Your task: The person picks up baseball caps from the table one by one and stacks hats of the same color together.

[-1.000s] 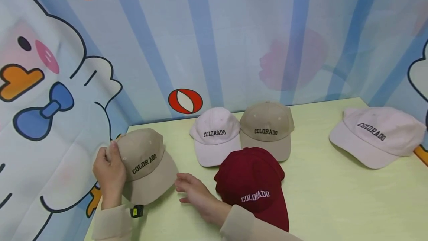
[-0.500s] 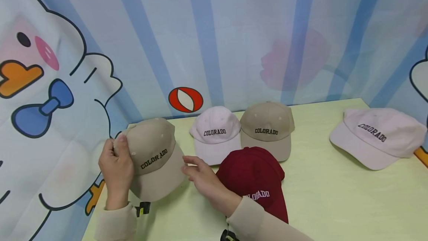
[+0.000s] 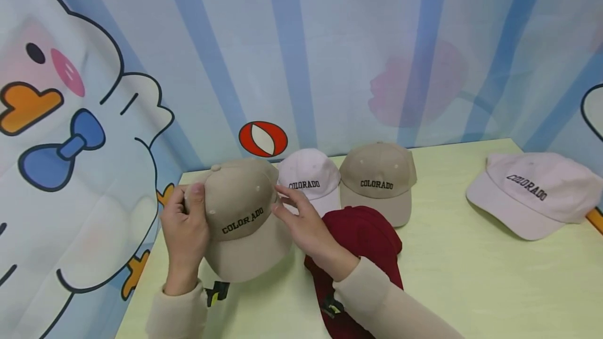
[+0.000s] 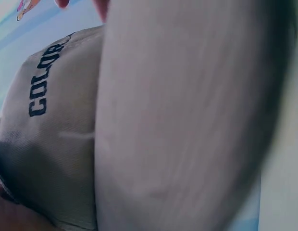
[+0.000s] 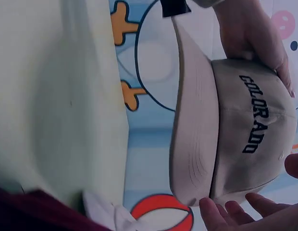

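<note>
My left hand (image 3: 187, 229) grips a beige baseball cap (image 3: 240, 198) by its left side, thumb over the crown and fingers behind. The cap is held up, brim toward me, with "COLORADO" in dark letters across the front. My right hand (image 3: 308, 224) is at the cap's right side, its fingertips right at the edge where brim and crown meet. In the right wrist view the fingers (image 5: 240, 211) are spread and the thumb stands apart from the crown. The brim (image 4: 187, 115) fills most of the left wrist view. A dark red cap (image 3: 372, 234) lies under my right forearm, partly hidden.
At the back of the pale yellow table (image 3: 443, 276) a pale pink cap (image 3: 308, 169) and another beige cap (image 3: 377, 171) sit side by side. One more pale pink cap (image 3: 542, 187) lies at the right. A cartoon-printed cloth (image 3: 330, 56) rises behind the table.
My left hand has carried the beige cap right and slightly up, now overlapping the pale pink cap. My right hand has moved up and right, staying at the cap's right edge.
</note>
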A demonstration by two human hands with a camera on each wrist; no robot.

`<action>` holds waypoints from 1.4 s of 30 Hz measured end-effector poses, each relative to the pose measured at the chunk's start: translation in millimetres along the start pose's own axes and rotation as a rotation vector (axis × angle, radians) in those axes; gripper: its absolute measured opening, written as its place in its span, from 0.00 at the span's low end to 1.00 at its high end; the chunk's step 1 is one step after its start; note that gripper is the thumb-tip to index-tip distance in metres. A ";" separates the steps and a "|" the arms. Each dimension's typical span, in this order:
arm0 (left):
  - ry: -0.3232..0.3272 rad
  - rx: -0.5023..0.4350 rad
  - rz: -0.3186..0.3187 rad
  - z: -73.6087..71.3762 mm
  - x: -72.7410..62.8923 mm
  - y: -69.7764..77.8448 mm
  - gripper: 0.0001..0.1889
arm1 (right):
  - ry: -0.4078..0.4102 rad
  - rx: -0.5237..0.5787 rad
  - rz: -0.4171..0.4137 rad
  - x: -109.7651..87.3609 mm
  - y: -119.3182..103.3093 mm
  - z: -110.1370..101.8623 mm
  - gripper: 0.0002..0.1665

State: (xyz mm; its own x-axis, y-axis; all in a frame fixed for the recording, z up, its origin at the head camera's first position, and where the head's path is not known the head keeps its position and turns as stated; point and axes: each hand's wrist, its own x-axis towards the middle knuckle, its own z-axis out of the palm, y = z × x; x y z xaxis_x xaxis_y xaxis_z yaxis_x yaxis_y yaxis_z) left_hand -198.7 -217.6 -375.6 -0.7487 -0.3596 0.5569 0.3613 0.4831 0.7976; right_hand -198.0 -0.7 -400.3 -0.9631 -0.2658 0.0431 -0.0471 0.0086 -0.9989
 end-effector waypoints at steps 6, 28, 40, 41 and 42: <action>-0.063 -0.077 -0.016 10.9 -4.0 9.9 0.14 | -0.034 -0.084 -0.152 7.2 -9.5 -20.2 0.34; -0.218 -0.241 0.138 54.8 2.5 49.3 0.13 | -0.136 -0.352 -0.288 22.5 -36.5 -96.7 0.39; -0.323 -0.393 0.323 89.6 16.0 62.1 0.17 | -0.137 -0.498 -0.321 20.8 -60.6 -142.9 0.44; -0.332 -0.404 0.331 92.5 17.0 62.9 0.19 | -0.139 -0.499 -0.324 20.2 -61.9 -146.0 0.44; -0.340 -0.411 0.341 95.3 18.0 63.8 0.20 | -0.141 -0.499 -0.325 19.4 -63.0 -149.0 0.43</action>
State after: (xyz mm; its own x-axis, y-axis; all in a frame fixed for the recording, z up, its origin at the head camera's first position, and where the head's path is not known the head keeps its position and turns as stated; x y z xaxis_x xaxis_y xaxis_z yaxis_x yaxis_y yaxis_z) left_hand -242.1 -117.2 -336.7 -0.6641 0.0672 0.7446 0.7441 0.1556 0.6496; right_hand -253.3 137.3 -333.4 -0.8359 -0.4550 0.3070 -0.4841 0.3474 -0.8031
